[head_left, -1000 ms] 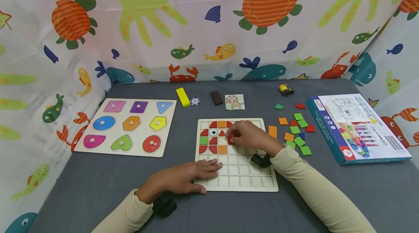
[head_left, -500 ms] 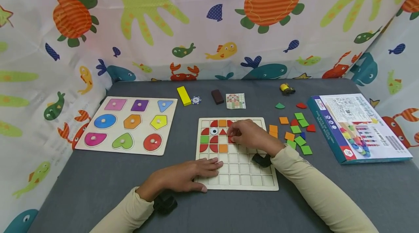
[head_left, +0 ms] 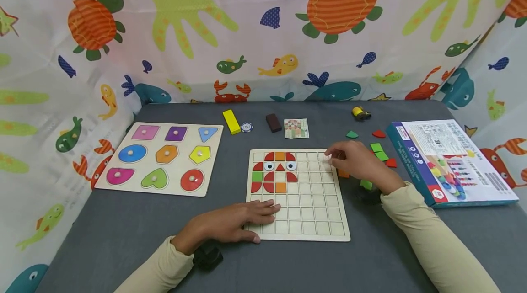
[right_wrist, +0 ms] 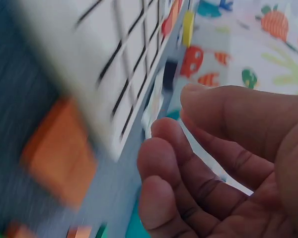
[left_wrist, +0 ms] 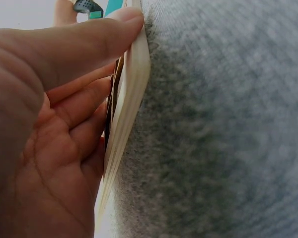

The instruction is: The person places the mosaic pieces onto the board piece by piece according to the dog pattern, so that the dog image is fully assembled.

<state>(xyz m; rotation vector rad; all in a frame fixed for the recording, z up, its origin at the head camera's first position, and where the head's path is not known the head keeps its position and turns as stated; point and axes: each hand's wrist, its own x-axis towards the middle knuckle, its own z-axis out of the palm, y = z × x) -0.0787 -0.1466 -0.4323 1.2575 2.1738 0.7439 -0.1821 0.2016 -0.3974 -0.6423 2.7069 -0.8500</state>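
Observation:
My left hand (head_left: 230, 223) rests on the lower left corner of a wooden grid board (head_left: 306, 228), its fingers straight. The left wrist view shows the thumb along the board's edge (left_wrist: 134, 74). Red, orange and green tiles and two eye tiles fill squares at the board's upper left; one eye tile (head_left: 290, 166) sits at the right of that group. My right hand (head_left: 362, 162) hovers by the board's upper right corner, fingers loosely curled and holding nothing. In the right wrist view an orange square tile (right_wrist: 62, 151) lies beside the board. The hand hides some loose tiles.
Green tiles (head_left: 381, 156) and red tiles (head_left: 391, 162) lie right of the board. A puzzle box (head_left: 457, 160) stands farther right. At left is a shape puzzle board (head_left: 136, 188). Behind are a yellow block (head_left: 231, 122), a poker chip (head_left: 246, 127), a dark block (head_left: 273, 123) and a pattern card (head_left: 296, 128).
My right hand has let go at the tile group and moved right to the board's upper right corner, uncovering the right eye tile and red tiles. My left hand has stayed in place.

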